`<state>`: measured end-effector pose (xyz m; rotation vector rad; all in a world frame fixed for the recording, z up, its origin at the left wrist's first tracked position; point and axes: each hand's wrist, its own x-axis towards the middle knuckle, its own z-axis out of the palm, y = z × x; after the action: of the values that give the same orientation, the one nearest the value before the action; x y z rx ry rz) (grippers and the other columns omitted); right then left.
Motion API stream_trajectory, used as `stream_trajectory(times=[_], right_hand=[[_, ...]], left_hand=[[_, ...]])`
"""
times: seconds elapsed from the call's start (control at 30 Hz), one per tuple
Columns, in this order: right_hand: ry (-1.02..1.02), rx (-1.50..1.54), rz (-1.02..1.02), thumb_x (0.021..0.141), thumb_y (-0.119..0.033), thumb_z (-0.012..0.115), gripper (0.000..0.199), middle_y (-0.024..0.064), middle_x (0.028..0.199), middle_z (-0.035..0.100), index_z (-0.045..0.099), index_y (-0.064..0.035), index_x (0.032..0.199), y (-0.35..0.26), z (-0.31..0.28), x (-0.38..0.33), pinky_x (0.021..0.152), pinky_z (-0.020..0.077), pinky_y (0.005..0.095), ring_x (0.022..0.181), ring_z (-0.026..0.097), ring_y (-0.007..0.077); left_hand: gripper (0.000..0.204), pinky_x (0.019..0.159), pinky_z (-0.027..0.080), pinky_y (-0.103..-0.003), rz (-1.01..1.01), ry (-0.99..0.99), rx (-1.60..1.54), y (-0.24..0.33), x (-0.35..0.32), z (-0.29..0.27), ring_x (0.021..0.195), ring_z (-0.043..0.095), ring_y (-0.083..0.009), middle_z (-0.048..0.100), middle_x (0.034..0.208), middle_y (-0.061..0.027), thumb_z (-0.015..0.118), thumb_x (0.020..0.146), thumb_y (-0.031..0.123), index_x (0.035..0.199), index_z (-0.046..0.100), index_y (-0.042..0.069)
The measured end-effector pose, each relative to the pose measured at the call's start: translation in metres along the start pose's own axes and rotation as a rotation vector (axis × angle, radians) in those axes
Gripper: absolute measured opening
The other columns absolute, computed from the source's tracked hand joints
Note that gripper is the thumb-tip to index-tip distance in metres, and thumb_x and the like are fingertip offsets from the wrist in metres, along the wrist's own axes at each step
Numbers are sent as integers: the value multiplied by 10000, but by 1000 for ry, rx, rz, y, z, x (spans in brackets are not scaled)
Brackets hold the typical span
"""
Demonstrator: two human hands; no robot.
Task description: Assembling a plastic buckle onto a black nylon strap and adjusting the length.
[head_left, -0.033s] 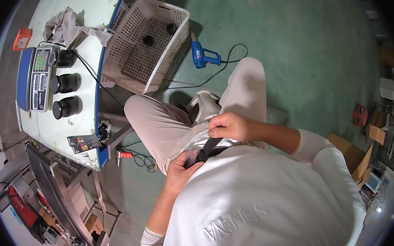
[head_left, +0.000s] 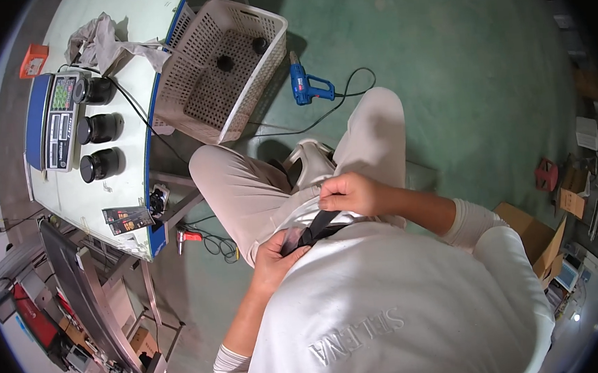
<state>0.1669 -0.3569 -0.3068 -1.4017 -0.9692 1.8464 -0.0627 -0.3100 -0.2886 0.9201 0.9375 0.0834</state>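
Seated person, beige trousers, white top. Left hand (head_left: 276,252) and right hand (head_left: 350,192) both grip a dark strap (head_left: 318,226) at the waist — fingers closed on it. White perforated basket (head_left: 246,103) leans against the table (head_left: 132,80); blue heat gun (head_left: 306,85) on the green floor (head_left: 457,71).

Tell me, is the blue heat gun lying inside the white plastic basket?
No, the blue heat gun lies on the green floor just beside the white basket, outside its wall.

Head-worn fisheye, steeply downward, close
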Motion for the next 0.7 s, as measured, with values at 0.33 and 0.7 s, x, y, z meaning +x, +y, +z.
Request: stream_trajectory(times=[0.33, 0.7], right_hand=[[472, -61, 203, 828, -219, 512, 204, 24, 620, 506, 547, -20, 799, 85, -21, -60, 547, 378, 265, 580, 449, 98], [516, 513, 722, 827, -188, 491, 165, 29, 592, 497, 539, -34, 788, 76, -121, -52, 435, 356, 223, 489, 471, 98]], left_hand=[[79, 581, 350, -181, 23, 288, 113, -6, 0, -10, 620, 452, -74, 507, 687, 10, 572, 800, 87, 837, 546, 21], [223, 488, 373, -198, -787, 798, 10, -46, -26, -75, 516, 450, -68, 449, 571, 3, 519, 835, 220, 676, 446, 82]])
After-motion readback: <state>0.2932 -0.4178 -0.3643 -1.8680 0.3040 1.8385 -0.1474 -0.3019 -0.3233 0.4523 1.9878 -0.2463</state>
